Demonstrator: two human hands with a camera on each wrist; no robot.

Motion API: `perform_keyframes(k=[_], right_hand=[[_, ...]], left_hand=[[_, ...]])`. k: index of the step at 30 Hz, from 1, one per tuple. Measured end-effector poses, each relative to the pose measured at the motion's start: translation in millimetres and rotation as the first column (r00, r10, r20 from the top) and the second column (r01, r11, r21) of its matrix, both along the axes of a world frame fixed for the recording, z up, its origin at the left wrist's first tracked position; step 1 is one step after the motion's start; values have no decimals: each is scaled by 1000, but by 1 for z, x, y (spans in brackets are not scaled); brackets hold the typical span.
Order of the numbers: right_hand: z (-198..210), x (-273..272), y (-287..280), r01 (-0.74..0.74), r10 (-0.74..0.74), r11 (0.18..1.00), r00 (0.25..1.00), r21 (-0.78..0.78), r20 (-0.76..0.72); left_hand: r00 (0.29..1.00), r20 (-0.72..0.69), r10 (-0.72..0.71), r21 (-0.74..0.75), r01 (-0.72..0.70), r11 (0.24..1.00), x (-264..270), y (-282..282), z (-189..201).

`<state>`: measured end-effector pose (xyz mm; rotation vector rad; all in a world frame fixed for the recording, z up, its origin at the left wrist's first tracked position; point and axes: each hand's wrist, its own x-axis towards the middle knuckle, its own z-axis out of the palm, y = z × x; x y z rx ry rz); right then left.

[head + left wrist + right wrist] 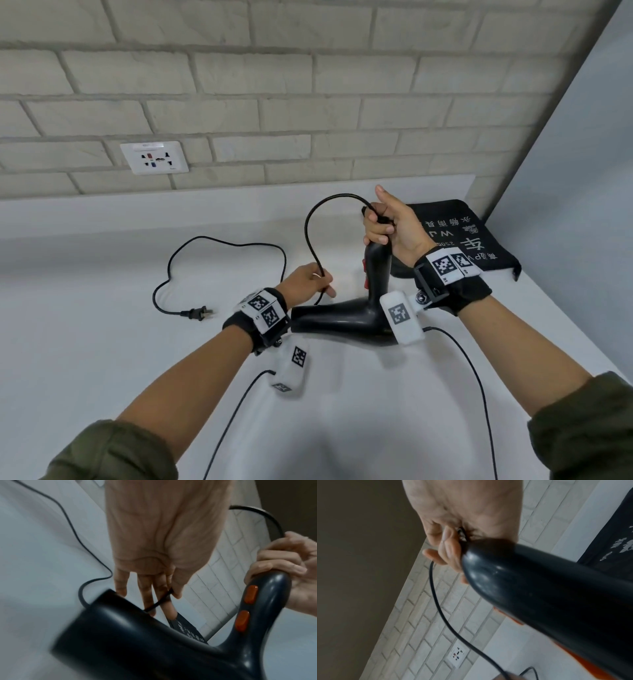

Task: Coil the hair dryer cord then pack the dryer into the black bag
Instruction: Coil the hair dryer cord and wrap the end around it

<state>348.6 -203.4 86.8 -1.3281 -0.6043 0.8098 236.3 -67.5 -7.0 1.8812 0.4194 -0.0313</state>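
Holding one dryer (346, 317), one cord (310, 226), one bag (479, 240)

right hand (453, 524) grips hair dryer (539, 595) handle end | cord (435, 595) hangs down | wall socket (457, 655) behind

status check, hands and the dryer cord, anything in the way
Right hand grips dryer handle end. Left hand pinches cord, one loop up. Plug loose on counter. Bag flat, nothing blocking.

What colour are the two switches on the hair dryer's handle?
Orange-red switches on the black hair dryer; the left wrist view shows them best.
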Motion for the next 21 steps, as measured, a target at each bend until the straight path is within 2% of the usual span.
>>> perform_keyframes(k=[2,3,4,6,8,9,10,12,13,16,18,21], right_hand=[[0,6,-3,31,-30,999,999,19,-23],[-1,9,-3,41,-40,999,999,27,-36],[-1,12,-3,47,-46,998,998,33,-49],[-2,14,0,51,-49,998,997,30,-54],[-3,13,7,42,-42,999,998,8,-37],[-3,11,12,32,-33,999,999,-7,-26],[-3,9,16,19,-19,1000,1000,-22,-12],[-2,3,22,-17,18,999,1000,-48,14],[0,0,23,-42,43,997,999,-59,16],[3,-9,26,-112,109,988,993,-103,-34],[3,-13,26,-147,139,984,987,-103,-77],[8,-15,26,-182,172,979,979,-91,-112]], left_hand=[[998,18,65,82,-66,994,-6,11,4],[994,26,105,205,-108,973,-10,19,7],[993,31,117,382,-120,916,-15,25,13],[998,-50,40,718,7,696,-28,29,28],[988,-134,-80,869,156,470,-39,20,49],[979,-150,-139,891,195,409,-43,12,60],[970,-146,-194,899,212,384,-45,2,74],[951,-103,-291,886,220,408,-46,-15,100],[946,-63,-318,863,212,459,-43,-19,111],[928,107,-358,681,194,706,-31,-21,137],[912,249,-325,549,143,824,-22,-16,143],[900,375,-221,510,-1,860,-9,-6,136]])
